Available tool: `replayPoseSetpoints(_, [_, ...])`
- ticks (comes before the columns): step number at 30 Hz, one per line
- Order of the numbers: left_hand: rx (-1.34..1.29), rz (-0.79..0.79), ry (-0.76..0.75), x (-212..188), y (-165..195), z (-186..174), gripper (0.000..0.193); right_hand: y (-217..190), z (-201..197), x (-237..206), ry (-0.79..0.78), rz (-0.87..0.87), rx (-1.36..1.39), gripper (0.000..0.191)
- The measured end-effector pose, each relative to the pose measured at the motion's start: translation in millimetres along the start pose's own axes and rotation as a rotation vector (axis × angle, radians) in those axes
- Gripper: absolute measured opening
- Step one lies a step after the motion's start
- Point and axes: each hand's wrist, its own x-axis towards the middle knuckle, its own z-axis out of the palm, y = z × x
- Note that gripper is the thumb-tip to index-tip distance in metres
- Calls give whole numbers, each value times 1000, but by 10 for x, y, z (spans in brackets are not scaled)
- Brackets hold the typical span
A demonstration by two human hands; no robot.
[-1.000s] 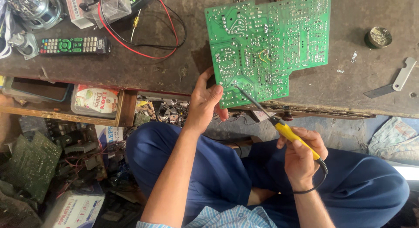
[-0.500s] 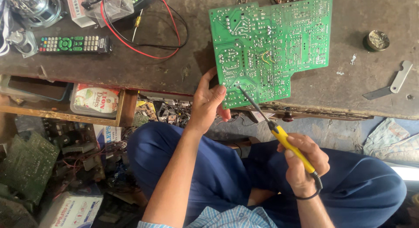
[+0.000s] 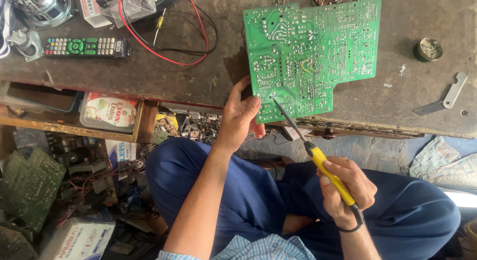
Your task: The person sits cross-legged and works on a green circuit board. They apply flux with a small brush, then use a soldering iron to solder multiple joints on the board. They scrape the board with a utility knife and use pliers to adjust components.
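Observation:
A large green circuit board [image 3: 318,51] lies solder-side up on the dark workbench [image 3: 198,76], overhanging its near edge. My left hand [image 3: 241,116] grips the board's lower left corner, thumb on top. My right hand [image 3: 345,188] holds a yellow-handled soldering iron [image 3: 328,170] like a pen. Its thin dark tip touches the board near the lower left area, close to my left thumb. A black cord runs from the iron's handle around my right wrist.
A black remote control [image 3: 87,46], red and black wires [image 3: 169,36] and a clear box sit at the bench's left. A round solder tin [image 3: 428,48] and a metal scraper [image 3: 442,98] lie at the right. Old boards and scrap parts [image 3: 30,185] crowd the floor at left.
The view has shifted slightly, so the board and both hands sit a little further right. The iron's tip stays on the board's lower left area. My left hand keeps its grip.

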Motion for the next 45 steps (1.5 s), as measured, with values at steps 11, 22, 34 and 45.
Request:
replayPoseSetpoints(11, [-1,9,-9,3,0,3,70,3,44,33,3,-83,-26,14])
replayPoseSetpoints(22, [5,-55,-4,-17,46,26,66,-42,-30,52,-19,-99,-86,17])
replayPoseSetpoints(34, [36,-104,-116,-137,-132,160,61,-87,-338,-6,5,-78,-88,17])
replayPoseSetpoints(45, [20,-53,-128,-133,-294,159,64,-153,-398,-30,-3,-81,-133,17])
